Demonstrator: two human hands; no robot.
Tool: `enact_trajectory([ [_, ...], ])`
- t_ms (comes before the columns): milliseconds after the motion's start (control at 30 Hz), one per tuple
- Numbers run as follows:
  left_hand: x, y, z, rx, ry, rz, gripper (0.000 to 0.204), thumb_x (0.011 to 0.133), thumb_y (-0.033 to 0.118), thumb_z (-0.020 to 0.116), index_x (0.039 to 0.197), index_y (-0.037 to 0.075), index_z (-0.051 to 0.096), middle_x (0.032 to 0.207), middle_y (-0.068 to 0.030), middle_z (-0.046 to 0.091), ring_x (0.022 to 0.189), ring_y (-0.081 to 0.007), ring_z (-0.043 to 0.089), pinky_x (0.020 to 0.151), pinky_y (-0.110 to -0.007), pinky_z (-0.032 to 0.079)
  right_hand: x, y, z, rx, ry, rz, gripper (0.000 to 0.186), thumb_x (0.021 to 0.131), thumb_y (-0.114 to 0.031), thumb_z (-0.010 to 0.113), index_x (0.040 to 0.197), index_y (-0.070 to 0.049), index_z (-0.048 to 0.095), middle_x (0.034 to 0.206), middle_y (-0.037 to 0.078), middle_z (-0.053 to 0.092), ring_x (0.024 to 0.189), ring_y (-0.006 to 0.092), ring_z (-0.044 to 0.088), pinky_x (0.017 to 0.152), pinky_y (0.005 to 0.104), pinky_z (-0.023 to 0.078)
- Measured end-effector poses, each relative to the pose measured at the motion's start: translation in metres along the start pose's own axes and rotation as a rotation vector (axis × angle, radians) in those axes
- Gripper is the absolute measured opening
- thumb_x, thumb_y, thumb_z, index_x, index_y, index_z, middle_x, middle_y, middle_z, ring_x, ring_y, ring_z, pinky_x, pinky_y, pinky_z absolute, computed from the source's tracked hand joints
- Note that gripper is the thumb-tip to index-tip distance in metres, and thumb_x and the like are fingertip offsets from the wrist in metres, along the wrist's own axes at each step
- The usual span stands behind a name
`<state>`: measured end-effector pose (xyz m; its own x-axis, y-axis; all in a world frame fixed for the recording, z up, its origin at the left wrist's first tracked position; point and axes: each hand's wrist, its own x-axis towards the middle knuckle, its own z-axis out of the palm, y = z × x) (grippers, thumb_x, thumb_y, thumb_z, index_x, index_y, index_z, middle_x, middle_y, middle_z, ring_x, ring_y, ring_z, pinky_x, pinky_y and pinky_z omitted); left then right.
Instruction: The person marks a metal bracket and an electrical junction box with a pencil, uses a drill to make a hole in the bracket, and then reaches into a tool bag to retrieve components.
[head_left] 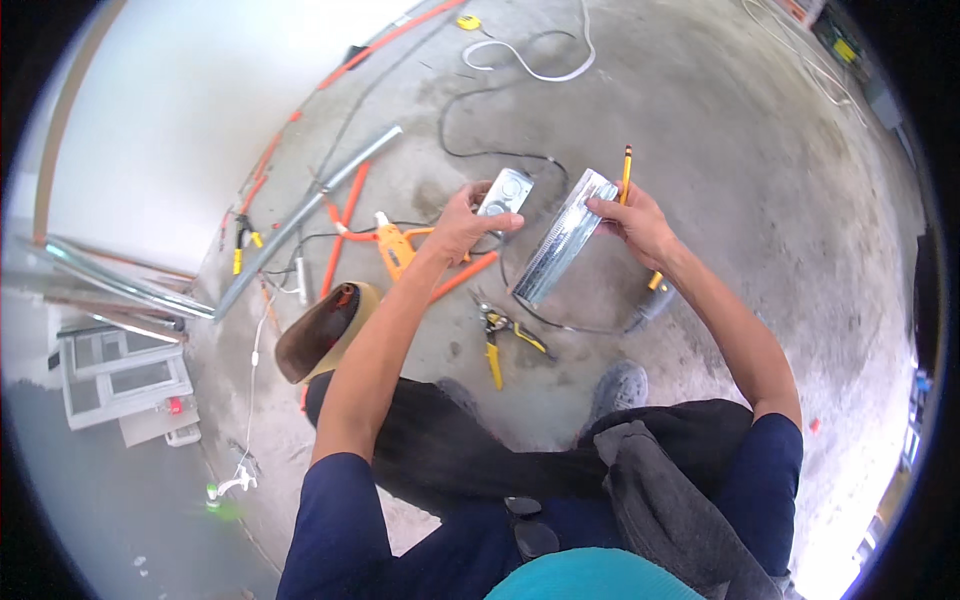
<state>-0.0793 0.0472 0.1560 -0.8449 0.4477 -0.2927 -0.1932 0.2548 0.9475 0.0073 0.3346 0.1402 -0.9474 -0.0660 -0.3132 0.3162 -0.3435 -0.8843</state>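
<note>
My left hand (462, 226) is closed around a small silver metal electrical box (506, 192) with round knockouts on its face. In my right hand (637, 225) is a short length of shiny metal channel (565, 240), thumb on top, tilted with its lower end toward me. A yellow pencil (627, 172) sticks up from between the same hand's fingers. The box and the channel are held apart, side by side above the floor. Below them lie yellow-handled tin snips (498, 325) with their handles spread.
Left of my hands lie an orange heat gun (394, 250), orange conduit pieces (345, 215) and a long metal stud (290, 235). A dark cord (447, 130) winds across the concrete. A grey tool (652, 303) rests under my right forearm; a brown, tube-like object (322, 340) stands by my left knee.
</note>
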Motion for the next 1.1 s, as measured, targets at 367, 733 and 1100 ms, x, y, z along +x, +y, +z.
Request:
enact_trajectory([
  [367,-0.065,0.073,-0.078,-0.037,0.118,0.235,0.084,0.074,0.0,0.088,0.138,0.007,0.034,0.119,-0.0102,0.062,0.113,-0.0229,0.066,0.099,-0.039,0.053,0.025,-0.056,0.1,0.186,-0.267,0.063,0.022,0.092,-0.012,0.074,0.107,-0.006,0.06,0.101,0.005,0.07,0.09,0.0125,0.068,0.081,0.0264,0.057],
  [733,-0.077,0.083,-0.065,0.196,0.118,0.78,0.081,0.076,-0.012,0.081,0.139,0.017,0.039,0.141,-0.0078,0.048,0.126,-0.0282,0.059,0.103,-0.036,0.055,0.021,-0.046,0.126,0.28,-0.345,0.072,0.024,0.092,-0.013,0.074,0.109,-0.006,0.058,0.103,0.006,0.07,0.095,0.0132,0.07,0.084,0.0273,0.058],
  [1100,-0.1,0.078,-0.057,0.031,-0.223,0.663,0.092,0.069,0.0,0.089,0.141,0.015,0.034,0.149,-0.0129,0.042,0.144,-0.0287,0.039,0.115,-0.042,0.039,0.012,-0.041,0.13,0.222,-0.333,-0.013,0.03,0.094,-0.014,0.073,0.115,-0.008,0.051,0.108,0.007,0.071,0.099,0.0153,0.071,0.088,0.0291,0.06],
])
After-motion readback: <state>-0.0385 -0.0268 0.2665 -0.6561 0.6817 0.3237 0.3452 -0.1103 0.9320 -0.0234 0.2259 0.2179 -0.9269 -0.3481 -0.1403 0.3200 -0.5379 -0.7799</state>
